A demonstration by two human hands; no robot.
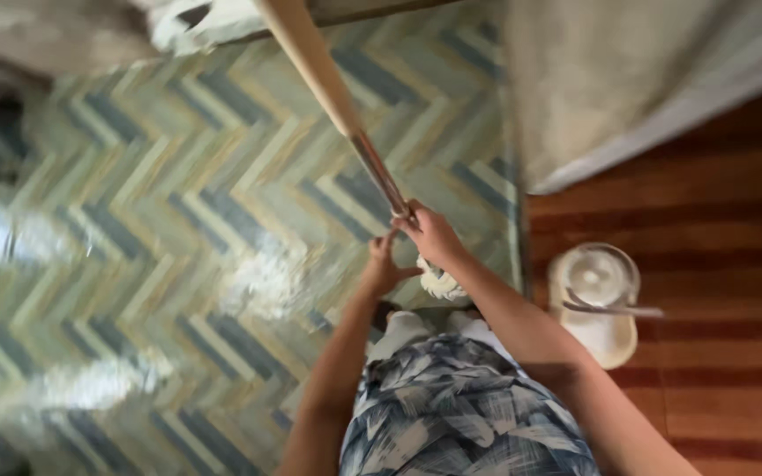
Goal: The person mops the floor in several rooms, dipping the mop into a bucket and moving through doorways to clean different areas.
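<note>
My right hand (434, 236) grips the metal lower part of a long mop handle (328, 88), which runs up and left towards the camera, its upper part tan. My left hand (383, 266) is just below it, fingers curled by the handle; whether it holds the handle is unclear. The white stringy mop head (441, 284) peeks out under my right wrist, resting on the herringbone tiled floor (178, 238).
A white mop bucket (597, 300) with a wire handle stands on the reddish wood floor to my right. A pale wall or door (628, 79) rises at the top right. Wet shiny patches mark the tiles. My leaf-patterned clothing fills the bottom centre.
</note>
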